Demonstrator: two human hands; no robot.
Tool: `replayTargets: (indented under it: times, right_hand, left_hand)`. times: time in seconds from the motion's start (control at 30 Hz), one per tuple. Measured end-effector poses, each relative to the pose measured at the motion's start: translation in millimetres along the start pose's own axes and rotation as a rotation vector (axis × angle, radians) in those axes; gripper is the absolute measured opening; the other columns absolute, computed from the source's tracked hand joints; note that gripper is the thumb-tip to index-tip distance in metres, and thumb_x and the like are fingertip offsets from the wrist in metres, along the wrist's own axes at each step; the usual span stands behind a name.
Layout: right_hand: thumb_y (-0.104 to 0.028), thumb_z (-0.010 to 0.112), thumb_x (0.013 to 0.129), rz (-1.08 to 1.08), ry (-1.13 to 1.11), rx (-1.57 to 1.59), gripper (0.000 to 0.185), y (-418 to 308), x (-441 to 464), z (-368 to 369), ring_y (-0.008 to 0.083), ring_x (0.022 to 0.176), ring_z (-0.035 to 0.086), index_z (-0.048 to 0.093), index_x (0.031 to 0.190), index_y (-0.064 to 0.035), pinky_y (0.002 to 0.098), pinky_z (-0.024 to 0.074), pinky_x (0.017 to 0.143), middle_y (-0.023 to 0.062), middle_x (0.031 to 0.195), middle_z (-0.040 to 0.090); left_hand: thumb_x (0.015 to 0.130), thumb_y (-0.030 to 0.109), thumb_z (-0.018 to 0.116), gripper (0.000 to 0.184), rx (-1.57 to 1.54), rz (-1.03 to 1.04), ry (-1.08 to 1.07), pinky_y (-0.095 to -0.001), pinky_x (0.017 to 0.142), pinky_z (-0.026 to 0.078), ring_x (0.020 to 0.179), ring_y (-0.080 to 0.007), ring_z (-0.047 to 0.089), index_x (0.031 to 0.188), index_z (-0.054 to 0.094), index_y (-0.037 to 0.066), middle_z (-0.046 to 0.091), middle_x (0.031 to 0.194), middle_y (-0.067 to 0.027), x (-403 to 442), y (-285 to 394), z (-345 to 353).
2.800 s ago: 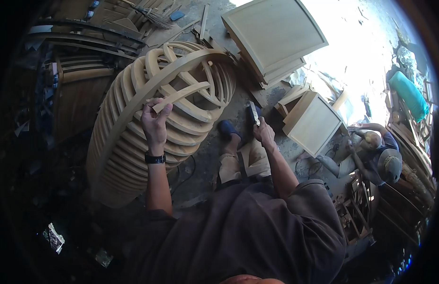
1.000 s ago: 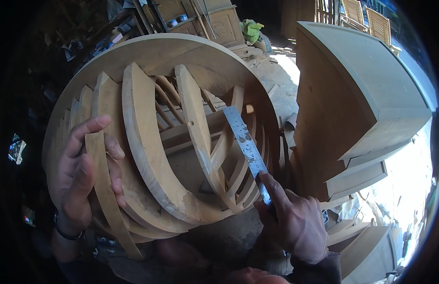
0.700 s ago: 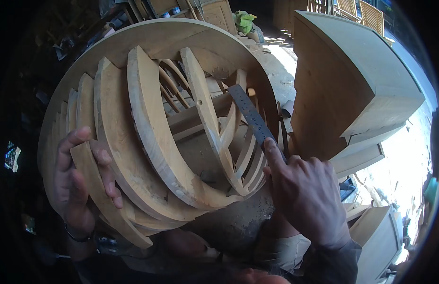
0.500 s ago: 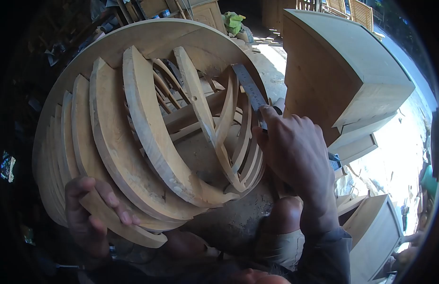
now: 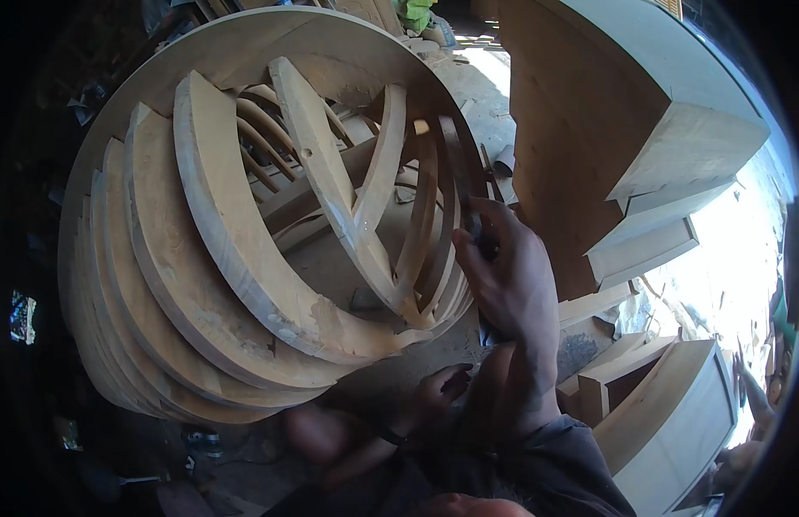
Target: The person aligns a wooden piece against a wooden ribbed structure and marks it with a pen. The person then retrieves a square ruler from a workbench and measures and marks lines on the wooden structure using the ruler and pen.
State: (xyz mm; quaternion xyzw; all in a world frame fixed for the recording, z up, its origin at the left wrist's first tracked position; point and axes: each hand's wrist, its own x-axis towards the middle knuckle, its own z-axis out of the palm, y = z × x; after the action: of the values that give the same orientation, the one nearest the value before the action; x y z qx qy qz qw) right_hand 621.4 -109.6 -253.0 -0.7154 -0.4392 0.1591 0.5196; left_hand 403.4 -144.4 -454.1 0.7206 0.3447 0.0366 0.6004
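My right hand [image 5: 516,276] is closed round the lower end of a flat metal strip [image 5: 455,159], which looks dark in shadow. The strip's far end reaches up beside the inner right side of a large ribbed wooden frame [image 5: 236,207] with curved slats and a broad rounded rim. Low in the view, near my knees and below the frame, my left hand [image 5: 438,389] has its fingers loosely apart, with nothing visible in them. The short curved wooden piece seen earlier does not show.
A large wooden cabinet-like piece [image 5: 580,129] stands at the upper right, close beyond my right hand. A smaller wooden box with an open side [image 5: 675,422] lies at the lower right. Green material [image 5: 415,13] is at the top.
My left hand has left the frame's lower left side and moved right, towards my knees; the curved piece is gone from it. My right hand, still holding the metal strip, has shifted slightly down.
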Motion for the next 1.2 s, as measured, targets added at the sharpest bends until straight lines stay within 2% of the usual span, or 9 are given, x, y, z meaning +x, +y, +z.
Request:
replayTargets:
  times: [0.03,0.1,0.27,0.33,0.53,0.67,0.87,1.07,1.2]
  right_hand:
    - [-0.023,0.067,0.089,0.005,0.000,0.006,0.043,1,-1,-1,0.0282,0.073,0.069,0.058,0.124,0.0003,0.0381,0.0500,0.070,0.0206,0.079,0.068]
    - [-0.021,0.063,0.089,0.038,-0.095,-0.025,0.046,-1,-2,-1,0.0430,0.080,0.066,0.052,0.128,0.0007,0.0494,0.0507,0.071,0.0246,0.082,0.067]
    - [-0.023,0.063,0.090,-0.028,-0.020,-0.059,0.046,13,-2,6,0.0427,0.079,0.066,0.051,0.129,-0.0008,0.0510,0.0512,0.073,0.0238,0.086,0.068]
    - [-0.025,0.067,0.088,-0.067,-0.157,-0.150,0.043,21,-1,2,0.0411,0.076,0.066,0.057,0.125,-0.0044,0.0468,0.0489,0.070,0.0220,0.075,0.066]
    - [-0.025,0.064,0.091,0.012,-0.047,-0.027,0.041,17,3,-2,0.0410,0.081,0.067,0.057,0.124,-0.0011,0.0474,0.0494,0.072,0.0230,0.077,0.067]
    - [-0.022,0.064,0.092,0.022,-0.122,0.010,0.041,17,0,-2,0.0425,0.083,0.066,0.056,0.123,0.0027,0.0478,0.0497,0.073,0.0252,0.082,0.067]
    - [-0.023,0.066,0.092,-0.043,-0.170,0.164,0.050,21,1,-5,0.0463,0.094,0.064,0.050,0.130,0.0074,0.0473,0.0507,0.078,0.0307,0.100,0.065]
    - [-0.043,0.067,0.089,-0.035,-0.321,0.084,0.072,18,-1,-7,0.0470,0.095,0.063,0.045,0.135,0.0089,0.0474,0.0513,0.078,0.0296,0.106,0.064]
    - [-0.058,0.063,0.085,-0.028,-0.383,-0.054,0.087,16,-1,-7,0.0440,0.091,0.066,0.043,0.137,0.0081,0.0469,0.0522,0.075,0.0278,0.105,0.064]
  left_hand:
    - [0.098,0.021,0.060,0.041,-0.069,0.041,0.013,-0.0345,0.090,0.052,0.106,-0.0194,0.065,0.136,0.054,0.005,0.067,0.120,-0.0128,11,-30,14]
    - [0.097,0.025,0.061,0.044,-0.130,0.069,0.029,-0.0375,0.093,0.051,0.108,-0.0222,0.065,0.135,0.054,0.004,0.067,0.122,-0.0139,36,-68,32]
    - [0.092,0.029,0.064,0.048,0.291,-0.141,0.013,-0.0374,0.097,0.048,0.111,-0.0232,0.064,0.131,0.055,0.002,0.066,0.120,-0.0182,72,-106,55]
    - [0.092,0.029,0.063,0.050,0.305,-0.148,0.010,-0.0374,0.097,0.048,0.112,-0.0232,0.063,0.132,0.053,0.001,0.065,0.121,-0.0176,79,-115,61]
    - [0.092,0.031,0.063,0.055,0.295,-0.170,0.005,-0.0375,0.099,0.046,0.115,-0.0232,0.060,0.135,0.048,0.000,0.062,0.123,-0.0161,88,-132,68]
    - [0.092,0.032,0.063,0.058,0.239,-0.161,0.021,-0.0376,0.100,0.045,0.117,-0.0232,0.058,0.137,0.045,0.000,0.061,0.124,-0.0150,80,-126,57]
    - [0.092,0.034,0.062,0.063,0.006,-0.074,0.039,-0.0378,0.101,0.044,0.120,-0.0232,0.055,0.140,0.040,-0.001,0.058,0.127,-0.0135,47,-66,22]
    - [0.092,0.035,0.061,0.069,-0.278,0.057,0.017,-0.0379,0.102,0.042,0.123,-0.0232,0.053,0.143,0.035,-0.002,0.056,0.129,-0.0119,19,71,-12]
    - [0.093,0.037,0.058,0.073,-0.711,0.377,0.179,-0.0371,0.103,0.040,0.124,-0.0215,0.050,0.145,0.029,-0.005,0.051,0.132,-0.0094,23,132,-15]
